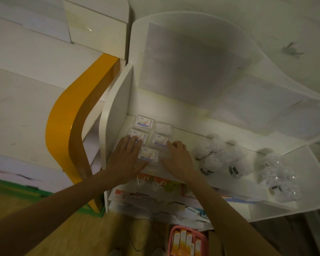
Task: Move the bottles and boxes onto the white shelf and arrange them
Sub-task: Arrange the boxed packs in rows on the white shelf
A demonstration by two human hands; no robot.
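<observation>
- Nearest, on the floor below the white shelf (303,206), a pink basket (171,239) holds upright orange-and-white boxes (185,242).
- Under the top board of the white shelf, lower levels carry flat packets and cartons (151,182); their labels are too blurred to read.
- The left hand (127,157) lies flat on the top board at the left end of the white shelf, fingers straight and together, their tips against the nearest small boxes; it grips nothing.
- The right hand (177,156) rests just right of the same group, its fingers curled at the edge of a clear-wrapped box (160,140); whether it truly pinches that box cannot be told.
- Between the two hands lies one small labelled box (148,154), touching the left hand's thumb side.
- Behind it on the white shelf, more small boxes (144,122) lie in two close rows, running back toward the shelf's rear wall.
- To the right of the boxes, on the same board, a cluster of clear bottles (220,157) lies well apart from a second cluster (277,176) by the shelf's right end.
- Left of the white shelf, an orange curved panel (67,115) stands beside its side wall.
</observation>
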